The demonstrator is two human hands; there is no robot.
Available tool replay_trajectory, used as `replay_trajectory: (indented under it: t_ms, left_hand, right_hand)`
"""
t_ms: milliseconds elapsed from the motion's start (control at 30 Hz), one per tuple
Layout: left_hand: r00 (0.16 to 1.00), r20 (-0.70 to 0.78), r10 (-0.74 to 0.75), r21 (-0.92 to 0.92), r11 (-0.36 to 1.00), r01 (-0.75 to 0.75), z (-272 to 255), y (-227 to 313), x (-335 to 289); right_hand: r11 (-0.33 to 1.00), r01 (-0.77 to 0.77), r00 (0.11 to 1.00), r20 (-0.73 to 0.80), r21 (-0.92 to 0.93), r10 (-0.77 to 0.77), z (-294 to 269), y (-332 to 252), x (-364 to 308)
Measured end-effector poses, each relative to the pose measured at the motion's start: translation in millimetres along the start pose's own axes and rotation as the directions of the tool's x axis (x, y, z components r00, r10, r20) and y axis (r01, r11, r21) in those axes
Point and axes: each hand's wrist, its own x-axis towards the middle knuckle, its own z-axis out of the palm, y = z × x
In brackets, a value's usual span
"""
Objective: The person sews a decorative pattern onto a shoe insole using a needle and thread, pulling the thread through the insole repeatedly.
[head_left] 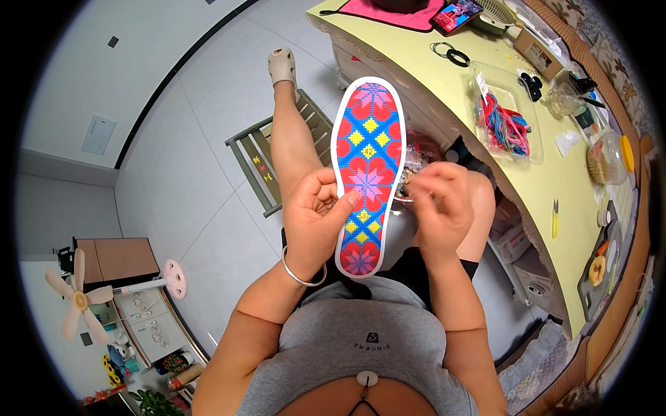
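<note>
An embroidered shoe insole (369,149) with a white rim stands nearly upright in front of my body. Red and pink flowers and yellow diamonds on blue cover its face. My left hand (316,208) grips its left edge, with the thumb on the front and the other fingers partly behind it. Just off the insole's right edge, my right hand (442,208) is raised with its fingers curled toward the thumb in a pinch. The fingertips are slightly blurred, and any needle or thread between them is too fine to see.
A yellow-topped table (444,76) curves along the right. On it lie a clear plastic tray (534,114) of coloured thread, a phone (456,15), a yellow cutter (555,219) and a jar (610,158). A slatted stool (250,163) supports my outstretched leg. A fan (80,299) stands at left.
</note>
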Motion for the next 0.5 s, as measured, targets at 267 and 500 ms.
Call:
replay_trajectory:
  t_ms: [267,500]
  left_hand:
    - [0.988,0.073,0.134,0.136,0.980,-0.143,9,-9,-1]
    - [0.978,-0.151,0.142,0.177,0.978,-0.115,-26,-7,9]
  right_hand:
    - [0.968,0.183,0.980,0.045,0.172,-0.193,-1,-31,11]
    - [0.335,0.132,0.938,-0.227,0.933,0.262,-145,-8,51]
